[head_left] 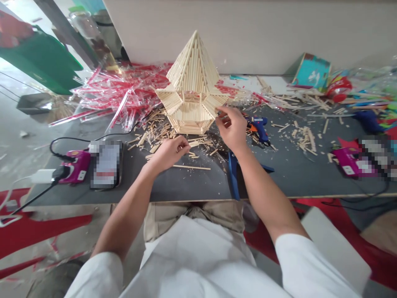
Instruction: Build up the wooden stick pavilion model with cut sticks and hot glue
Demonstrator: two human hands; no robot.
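Observation:
A model pagoda (pixel 192 66) built of thin wooden sticks stands upright on the dark table, with a pointed roof above a flared lower roof. At the right corner of that lower roof, the fingers of my right hand (pixel 232 127) are curled in a pinch on its edge. My left hand (pixel 170 154) is low in front of the model, thumb and fingers pressed together; whatever they hold, if anything, is too small to make out. Loose cut sticks (pixel 151 128) lie around the base. One long stick (pixel 192 167) rests just in front of my left hand.
A blue glue gun (pixel 259 126) lies right of my right hand, and a blue-handled tool (pixel 233 176) under my right forearm. Left are a phone (pixel 107 163) and a purple power strip (pixel 76 165). Red-and-clear plastic wrappers (pixel 124 95) heap behind; another purple strip (pixel 355 161) is right.

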